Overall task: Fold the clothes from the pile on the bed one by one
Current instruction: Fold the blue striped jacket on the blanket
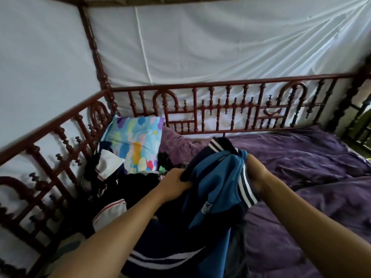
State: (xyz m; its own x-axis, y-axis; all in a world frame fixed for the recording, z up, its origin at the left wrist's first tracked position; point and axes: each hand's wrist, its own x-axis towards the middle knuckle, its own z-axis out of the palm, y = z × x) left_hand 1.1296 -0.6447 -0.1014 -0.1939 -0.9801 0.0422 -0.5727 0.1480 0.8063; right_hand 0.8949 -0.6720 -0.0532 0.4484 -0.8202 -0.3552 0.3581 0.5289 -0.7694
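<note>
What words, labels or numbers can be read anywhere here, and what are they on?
No text here can be read.
Small pale badge on the blue jacket: too blurred to read.
Colourful pillow: blotches of colour only, no letters.

A blue jacket [216, 183] with navy panels and white stripes hangs crumpled, gripped at its top by the left hand [174, 182] and right hand [257, 171]. Left of it, the pile [112, 189] of dark and white clothes lies jumbled on the purple bed [311, 161].
</note>
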